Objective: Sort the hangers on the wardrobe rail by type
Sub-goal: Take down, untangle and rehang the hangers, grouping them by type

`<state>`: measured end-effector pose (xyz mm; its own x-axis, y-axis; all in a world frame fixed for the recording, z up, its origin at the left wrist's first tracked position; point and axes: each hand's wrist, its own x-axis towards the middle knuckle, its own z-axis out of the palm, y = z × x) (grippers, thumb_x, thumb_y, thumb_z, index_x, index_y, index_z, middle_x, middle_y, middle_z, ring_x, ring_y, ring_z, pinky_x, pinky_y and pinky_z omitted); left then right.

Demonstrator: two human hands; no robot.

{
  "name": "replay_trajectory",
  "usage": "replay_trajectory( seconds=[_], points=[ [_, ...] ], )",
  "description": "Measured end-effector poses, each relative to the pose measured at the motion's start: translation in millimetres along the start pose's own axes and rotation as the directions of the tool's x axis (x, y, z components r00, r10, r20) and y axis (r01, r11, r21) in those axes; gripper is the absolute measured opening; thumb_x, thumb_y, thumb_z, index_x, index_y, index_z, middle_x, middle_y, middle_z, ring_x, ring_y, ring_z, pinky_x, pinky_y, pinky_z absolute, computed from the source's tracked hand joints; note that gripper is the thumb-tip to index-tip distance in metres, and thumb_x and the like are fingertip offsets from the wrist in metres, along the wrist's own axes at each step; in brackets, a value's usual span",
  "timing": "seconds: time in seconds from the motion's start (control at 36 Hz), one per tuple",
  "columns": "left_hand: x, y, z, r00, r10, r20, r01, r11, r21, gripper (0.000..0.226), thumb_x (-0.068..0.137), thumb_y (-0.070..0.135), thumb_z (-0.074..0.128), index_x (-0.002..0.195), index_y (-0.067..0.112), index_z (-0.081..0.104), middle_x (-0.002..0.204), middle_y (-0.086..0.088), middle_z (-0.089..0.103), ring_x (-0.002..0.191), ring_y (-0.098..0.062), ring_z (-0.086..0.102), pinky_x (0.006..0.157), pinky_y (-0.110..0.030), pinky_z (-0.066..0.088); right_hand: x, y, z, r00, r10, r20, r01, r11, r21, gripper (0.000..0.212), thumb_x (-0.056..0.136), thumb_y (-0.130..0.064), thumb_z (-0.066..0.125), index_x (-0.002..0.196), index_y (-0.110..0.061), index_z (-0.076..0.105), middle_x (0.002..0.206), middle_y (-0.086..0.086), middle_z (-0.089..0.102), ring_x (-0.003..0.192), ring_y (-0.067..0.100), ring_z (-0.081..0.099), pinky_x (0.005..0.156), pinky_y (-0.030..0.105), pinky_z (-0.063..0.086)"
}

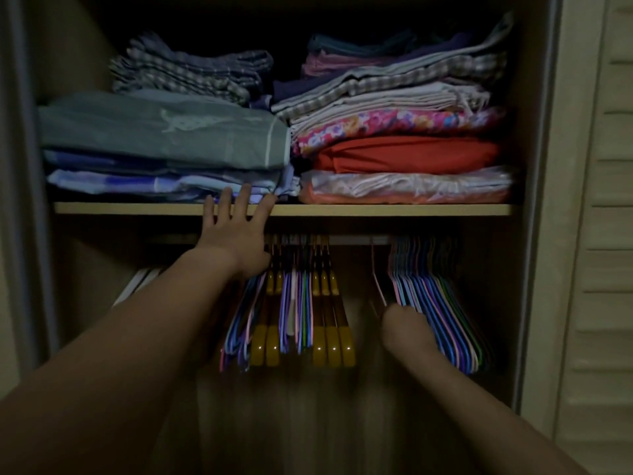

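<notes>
Under the shelf (376, 209), the left hand (236, 231) is reaching up, fingers (244, 200) straight and spread, tips lying over the shelf edge. Lower right, the right hand (407, 323) is pushing into the thin hangers (442, 303) bunched at the rail's (356, 240) right end; finger state cannot be told. Mixed wooden hangers (329, 323) are hanging mid-rail; no writing legible.
</notes>
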<state>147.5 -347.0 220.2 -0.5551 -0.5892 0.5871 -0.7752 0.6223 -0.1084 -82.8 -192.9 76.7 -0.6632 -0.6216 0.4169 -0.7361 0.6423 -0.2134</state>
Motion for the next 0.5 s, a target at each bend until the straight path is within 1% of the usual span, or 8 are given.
replay_trajectory(
  seconds=[0.03, 0.08, 0.11, 0.14, 0.19, 0.28, 0.42, 0.5],
  points=[
    [1, 1, 1, 1.000, -0.002, -0.001, 0.002, 1.000, 0.003, 0.104, 0.086, 0.051, 0.061, 0.155, 0.037, -0.016, 0.163, -0.009, -0.026, 0.149, -0.037, -0.023, 0.120, -0.056, -0.013, -1, 1, 0, 0.999, -0.009, -0.052, 0.004, 0.997, -0.082, 0.023, 0.099, -0.017, 0.045, 0.119, -0.009, 0.056, 0.101, 0.006, 0.068, 0.086, 0.021, 0.067, 0.064, 0.028, 0.049],
    [1, 1, 2, 1.000, -0.007, -0.002, 0.007, 1.000, 0.013, 0.106, 0.086, 0.052, 0.062, 0.154, 0.037, -0.018, 0.163, -0.010, -0.027, 0.149, -0.038, -0.024, 0.120, -0.057, -0.012, -3, 4, 0, 0.992, -0.047, -0.117, 0.023, 0.981, -0.193, 0.050, 0.098, -0.012, 0.043, 0.147, -0.008, 0.033, 0.102, 0.007, 0.068, 0.081, 0.021, 0.064, 0.060, 0.029, 0.045],
    [1, 2, 2, 1.000, -0.009, -0.002, 0.009, 1.000, 0.016, 0.107, 0.085, 0.053, 0.062, 0.154, 0.036, -0.018, 0.163, -0.010, -0.028, 0.149, -0.038, -0.024, 0.120, -0.058, -0.012, -3, 6, 1, 0.989, -0.076, -0.123, 0.046, 0.972, -0.232, 0.057, 0.098, -0.011, 0.043, 0.152, -0.010, 0.024, 0.101, 0.006, 0.068, 0.076, 0.020, 0.061, 0.057, 0.029, 0.044],
    [2, 2, 3, 1.000, -0.010, -0.004, 0.010, 1.000, 0.016, 0.108, 0.085, 0.053, 0.063, 0.154, 0.036, -0.019, 0.163, -0.010, -0.028, 0.149, -0.038, -0.024, 0.120, -0.058, -0.012, -3, 8, 1, 0.987, -0.107, -0.123, 0.070, 0.960, -0.270, 0.058, 0.098, -0.011, 0.043, 0.153, -0.013, 0.025, 0.100, 0.005, 0.067, 0.076, 0.019, 0.061, 0.057, 0.029, 0.043],
    [1, 2, 3, 1.000, -0.007, -0.008, 0.008, 1.000, 0.010, 0.108, 0.084, 0.054, 0.063, 0.154, 0.037, -0.018, 0.163, -0.010, -0.027, 0.149, -0.038, -0.024, 0.120, -0.057, -0.013, -2, 14, 0, 0.983, -0.135, -0.128, 0.086, 0.939, -0.332, 0.050, 0.099, -0.013, 0.041, 0.149, -0.011, 0.034, 0.106, 0.007, 0.067, 0.086, 0.021, 0.066, 0.059, 0.029, 0.043],
    [1, 1, 3, 1.000, -0.001, -0.024, 0.001, 1.000, -0.004, 0.107, 0.084, 0.053, 0.063, 0.154, 0.037, -0.016, 0.164, -0.009, -0.025, 0.150, -0.037, -0.022, 0.120, -0.057, -0.013, -1, 20, -7, 0.986, -0.111, -0.127, 0.052, 0.917, -0.396, 0.042, 0.102, -0.013, 0.037, 0.143, -0.008, 0.042, 0.112, 0.007, 0.066, 0.096, 0.022, 0.067, 0.064, 0.030, 0.047],
    [-1, 1, 1, 1.000, 0.007, -0.024, -0.007, 1.000, -0.018, 0.105, 0.085, 0.050, 0.063, 0.154, 0.039, -0.015, 0.164, -0.009, -0.024, 0.150, -0.036, -0.021, 0.120, -0.056, -0.012, 0, 21, -19, 0.992, -0.058, -0.114, 0.003, 0.903, -0.429, 0.027, 0.102, -0.013, 0.040, 0.118, -0.010, 0.061, 0.103, 0.005, 0.070, 0.090, 0.019, 0.070, 0.065, 0.029, 0.053],
    [-4, -3, 3, 0.999, 0.023, -0.042, -0.024, 1.000, -0.012, 0.105, 0.085, 0.050, 0.063, 0.153, 0.041, -0.017, 0.164, -0.008, -0.022, 0.151, -0.036, -0.019, 0.121, -0.056, -0.010, 2, 19, -20, 0.994, -0.038, -0.103, -0.010, 0.902, -0.431, 0.024, 0.101, -0.012, 0.042, 0.114, -0.010, 0.063, 0.103, 0.005, 0.070, 0.089, 0.018, 0.070, 0.063, 0.028, 0.051]
  ],
)
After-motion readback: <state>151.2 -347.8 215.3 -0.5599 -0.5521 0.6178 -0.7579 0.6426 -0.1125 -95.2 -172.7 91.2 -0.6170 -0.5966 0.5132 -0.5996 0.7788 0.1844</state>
